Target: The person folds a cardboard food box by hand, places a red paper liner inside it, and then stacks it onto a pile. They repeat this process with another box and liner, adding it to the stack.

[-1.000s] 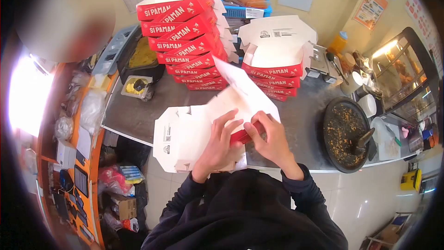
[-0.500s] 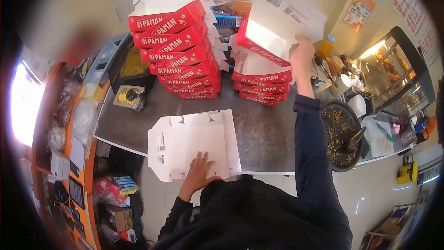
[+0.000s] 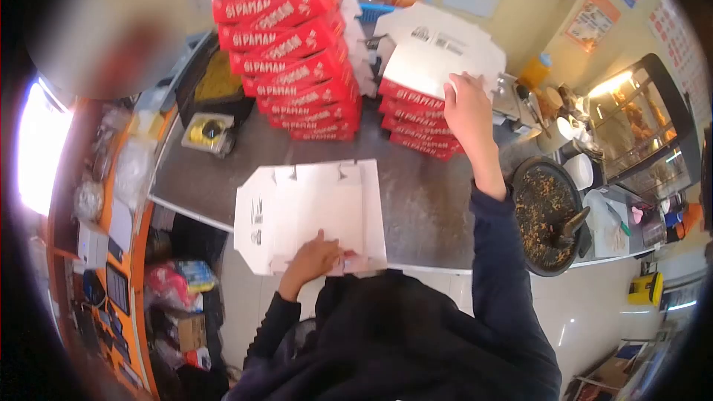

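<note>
Left hand [image 3: 316, 258] rests with fingers spread flat on the unfolded carton [image 3: 308, 204] at the near edge of the counter [image 3: 425, 204], while the right hand [image 3: 466, 108] grips the front rim of the top box [image 3: 427, 56] on the shorter stack [image 3: 417, 128], bare counter lying between, taller stack [image 3: 297, 74] just left, stone bowl [image 3: 546, 212] at the right edge.

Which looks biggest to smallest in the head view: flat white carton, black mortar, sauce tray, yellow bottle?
1. flat white carton
2. black mortar
3. sauce tray and yellow bottle: look alike, bottle sits farther, unranked.
</note>
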A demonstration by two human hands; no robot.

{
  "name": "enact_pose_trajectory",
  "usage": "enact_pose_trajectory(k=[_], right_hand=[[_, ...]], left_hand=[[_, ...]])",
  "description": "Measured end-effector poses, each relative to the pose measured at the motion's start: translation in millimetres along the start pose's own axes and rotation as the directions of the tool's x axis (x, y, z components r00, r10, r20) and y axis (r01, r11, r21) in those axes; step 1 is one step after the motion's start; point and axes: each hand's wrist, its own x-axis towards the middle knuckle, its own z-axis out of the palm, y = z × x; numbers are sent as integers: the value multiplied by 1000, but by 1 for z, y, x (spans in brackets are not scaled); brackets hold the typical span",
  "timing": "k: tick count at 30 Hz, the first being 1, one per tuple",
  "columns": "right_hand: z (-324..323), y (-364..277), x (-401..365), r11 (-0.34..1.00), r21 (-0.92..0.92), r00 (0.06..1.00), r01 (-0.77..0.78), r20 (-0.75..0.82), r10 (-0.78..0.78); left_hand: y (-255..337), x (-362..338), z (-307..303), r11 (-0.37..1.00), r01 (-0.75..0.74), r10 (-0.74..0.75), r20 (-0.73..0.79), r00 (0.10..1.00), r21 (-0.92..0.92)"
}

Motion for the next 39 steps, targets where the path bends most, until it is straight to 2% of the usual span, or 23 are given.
enact_pose_trajectory(k=[2,3,4,5,6,7,8,10,13,15,16,18,19,21,23,24,27,30,33,36,37,39], right_hand=[[-35,-38,-35,937,350,956,-4,277,-100],[-40,-47,-58,859,507,885,-72,430,-180],[-38,-50,-83,819,574,790,11,496,-359],[-33,-53,-107,798,601,602,-37,651,-462],[-33,-64,-133,751,656,500,-76,676,-541],[-28,-71,-159,686,722,465,-90,639,-612],[-26,-78,-184,636,752,520,-174,619,-589],[-18,-95,-213,646,750,641,-140,566,-518],[1,-106,-229,663,739,769,-120,491,-408],[13,-110,-229,661,742,838,-115,430,-337],[15,-113,-229,632,746,853,-211,456,-254],[16,-120,-228,546,742,852,-390,515,-92],[16,-123,-228,527,781,882,-334,456,-116],[14,-131,-226,485,847,929,-218,332,-163],[12,-145,-220,514,840,953,-173,275,-128],[11,-153,-215,529,835,964,-151,244,-110],[15,-166,-203,708,696,952,-116,281,-120],[14,-172,-191,738,668,961,-94,255,-108],[3,-169,-180,695,712,929,-99,316,-192],[8,-161,-176,589,753,896,-294,431,-104],[10,-160,-174,582,754,889,-305,445,-110],[12,-158,-172,569,752,873,-332,474,-117]], left_hand=[[20,-10,-7,1000,-21,24,-145,989,18],[26,-13,-12,999,-34,41,-218,975,37],[22,-16,-11,993,-108,117,-259,959,46],[22,-19,-9,992,-128,124,-312,942,9],[25,-19,-8,988,-153,134,-367,921,-23],[28,-17,-8,982,-184,146,-422,895,-52],[35,-17,-11,976,-168,98,-413,905,-137],[52,-18,-24,943,-136,9,-387,922,-304],[66,-24,-43,969,-196,132,-359,924,-149],[66,-31,-49,989,-143,121,-376,919,-33],[64,-36,-53,993,-116,117,-385,916,26],[45,-42,-61,968,8,-104,-375,921,-249],[39,-44,-64,922,67,-211,-348,913,-382],[33,-40,-70,881,87,-244,-291,925,-464],[26,-32,-72,801,82,-268,-233,935,-593],[27,-28,-74,812,98,-255,-200,946,-575],[42,-18,-70,893,-30,-93,-249,964,-450],[68,-16,-73,914,-38,-114,-345,932,-404],[71,-16,-76,946,-83,-55,-407,912,-314],[76,-16,-81,964,-154,44,-438,898,-219],[79,-17,-83,966,-176,74,-447,891,-190],[84,-19,-86,965,-116,5,-423,906,-237]])
